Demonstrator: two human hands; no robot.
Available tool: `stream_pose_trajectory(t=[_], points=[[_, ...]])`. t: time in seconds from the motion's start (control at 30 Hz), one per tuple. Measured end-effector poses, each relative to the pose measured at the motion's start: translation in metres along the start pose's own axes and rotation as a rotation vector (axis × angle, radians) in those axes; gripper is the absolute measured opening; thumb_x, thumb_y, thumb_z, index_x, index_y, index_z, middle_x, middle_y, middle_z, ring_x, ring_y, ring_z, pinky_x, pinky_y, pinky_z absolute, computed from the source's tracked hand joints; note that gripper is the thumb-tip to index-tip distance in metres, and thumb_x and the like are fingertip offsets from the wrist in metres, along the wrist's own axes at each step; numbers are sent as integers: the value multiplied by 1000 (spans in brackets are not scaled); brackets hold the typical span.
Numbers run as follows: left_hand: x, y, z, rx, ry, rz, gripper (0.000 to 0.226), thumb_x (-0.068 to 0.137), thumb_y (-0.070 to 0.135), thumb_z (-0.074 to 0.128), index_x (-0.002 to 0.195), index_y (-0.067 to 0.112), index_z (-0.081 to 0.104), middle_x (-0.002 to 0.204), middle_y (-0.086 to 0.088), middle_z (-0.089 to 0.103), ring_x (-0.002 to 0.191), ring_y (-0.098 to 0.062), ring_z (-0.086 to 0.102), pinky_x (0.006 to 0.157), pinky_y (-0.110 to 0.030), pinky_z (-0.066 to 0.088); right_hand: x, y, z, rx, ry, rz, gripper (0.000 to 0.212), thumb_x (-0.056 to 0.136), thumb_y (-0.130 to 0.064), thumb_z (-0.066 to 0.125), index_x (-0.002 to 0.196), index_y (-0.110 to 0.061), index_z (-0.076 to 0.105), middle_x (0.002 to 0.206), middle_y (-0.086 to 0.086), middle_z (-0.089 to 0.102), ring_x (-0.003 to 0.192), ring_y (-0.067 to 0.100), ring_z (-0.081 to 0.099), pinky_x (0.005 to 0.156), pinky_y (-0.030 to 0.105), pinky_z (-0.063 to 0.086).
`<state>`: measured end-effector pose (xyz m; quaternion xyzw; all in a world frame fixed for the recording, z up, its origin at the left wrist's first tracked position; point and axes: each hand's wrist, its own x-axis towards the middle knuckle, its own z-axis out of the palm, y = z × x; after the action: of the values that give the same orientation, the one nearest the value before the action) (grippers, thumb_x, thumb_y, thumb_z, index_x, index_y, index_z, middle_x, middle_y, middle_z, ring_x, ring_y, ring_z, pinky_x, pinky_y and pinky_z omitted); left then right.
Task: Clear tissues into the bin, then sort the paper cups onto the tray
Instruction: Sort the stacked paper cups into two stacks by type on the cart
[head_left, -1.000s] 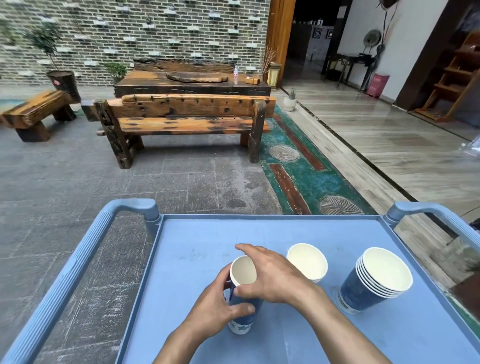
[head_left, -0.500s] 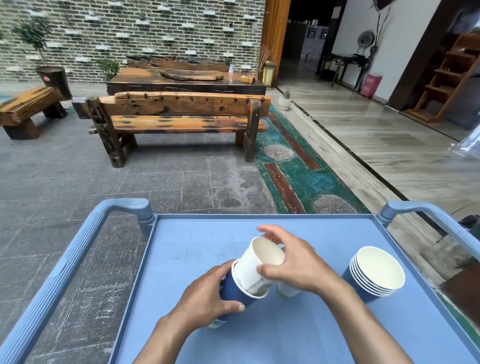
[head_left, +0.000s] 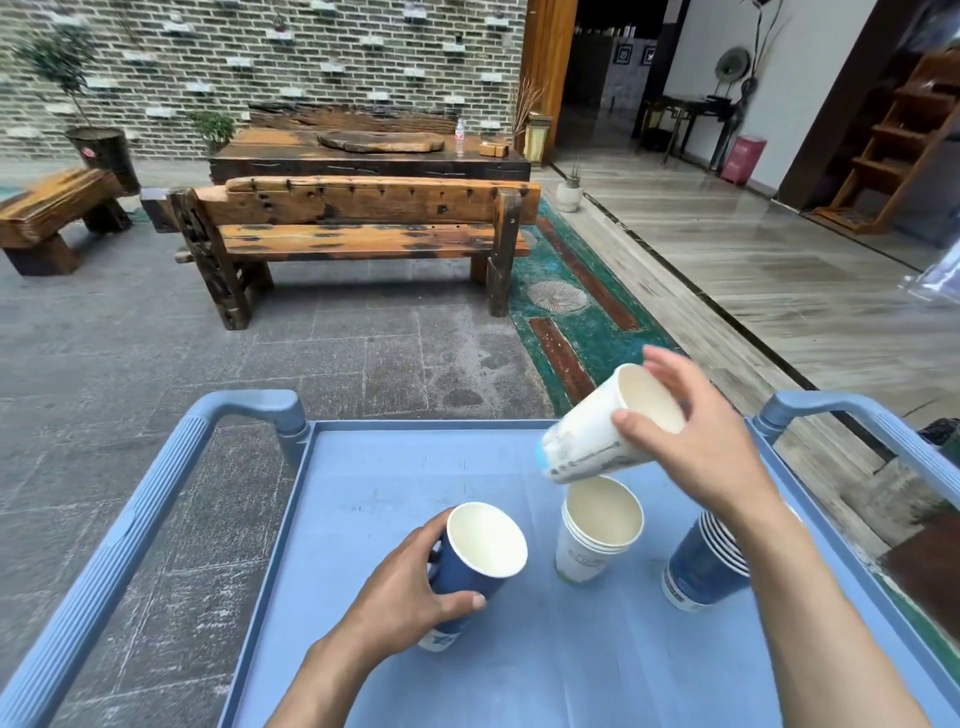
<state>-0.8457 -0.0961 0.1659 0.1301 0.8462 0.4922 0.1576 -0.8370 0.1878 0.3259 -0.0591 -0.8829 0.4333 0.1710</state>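
On the blue tray (head_left: 374, 499) of a cart, my left hand (head_left: 402, 603) grips a dark blue paper cup (head_left: 480, 553), tilted with its mouth toward me. My right hand (head_left: 696, 447) holds a white paper cup (head_left: 597, 439) tipped sideways in the air, just above a short stack of white cups (head_left: 595, 535) standing on the tray. A stack of several blue cups (head_left: 701, 564) stands at the right, partly behind my right forearm. No tissues or bin are in view.
Blue cart handles rise at the left (head_left: 171, 467) and right (head_left: 883, 431) of the tray. Beyond the cart lie a grey stone floor, a wooden bench (head_left: 353, 228) and a green patterned strip (head_left: 576, 322). A pink container (head_left: 743, 158) stands far right.
My right hand pulled the white cup out of the blue cup and carried it up and right, over the white stack. My left hand kept hold of the blue cup.
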Motion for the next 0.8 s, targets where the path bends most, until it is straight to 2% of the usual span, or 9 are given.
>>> stream_pose_trajectory(t=[0.13,0.27,0.4,0.5,0.57,0.63,0.7,0.73,0.8], points=[[1,-3,1,-5,7,-5,88,60,46,82,134,60,35,133,27,52,117,2,53,92,-32,55,0,6,-23,-203,-11,29,76,61,-59,66,130,-50,37,133,-11,55,122,13,50,98,42,40],[3,-5,2,-15,5,-2,86,60,46,82,131,63,36,132,29,53,113,8,53,89,-29,56,-7,29,-1,-302,-145,62,77,68,-50,71,137,-40,37,141,-6,50,127,19,45,100,37,38],[2,-5,0,-38,-3,-10,81,62,43,83,119,74,35,123,31,57,104,18,52,84,-25,56,-19,57,33,-353,-341,97,82,74,-44,72,144,-30,31,151,-3,36,137,15,32,104,25,25],[0,-7,-2,-68,-5,-22,81,63,41,82,119,75,34,122,32,57,107,17,52,86,-27,57,-27,71,49,-362,-428,125,85,75,-44,72,146,-29,28,154,-5,28,140,13,24,108,25,21],[-1,-9,-2,-82,-8,-30,83,63,40,82,123,72,34,124,30,57,109,15,52,87,-27,57,-27,73,53,-395,-421,140,88,75,-47,71,147,-29,24,157,-3,21,143,14,16,112,28,17],[-1,-11,-2,-95,-2,-30,86,63,37,83,128,67,34,125,27,58,110,12,53,89,-30,57,-26,61,60,-469,-297,64,88,76,-53,67,148,-27,23,158,0,18,145,17,10,115,32,11],[-1,-13,0,-109,0,-28,89,63,34,84,131,63,36,125,23,60,111,9,55,89,-32,57,-27,37,75,-404,-165,-84,82,78,-53,63,147,-23,29,155,1,25,143,18,15,114,30,10],[-1,-15,1,-115,-1,-28,89,63,32,84,133,61,37,126,20,61,112,7,56,90,-34,57,-30,25,87,-359,-184,-149,81,78,-53,62,146,-23,31,154,1,29,142,18,18,114,28,10],[-2,-19,1,-129,-6,-28,89,63,29,86,134,56,40,124,13,65,114,-1,59,91,-38,57,-42,6,116,-349,-377,-213,86,75,-60,60,147,-26,26,155,2,27,143,18,17,114,31,12]])
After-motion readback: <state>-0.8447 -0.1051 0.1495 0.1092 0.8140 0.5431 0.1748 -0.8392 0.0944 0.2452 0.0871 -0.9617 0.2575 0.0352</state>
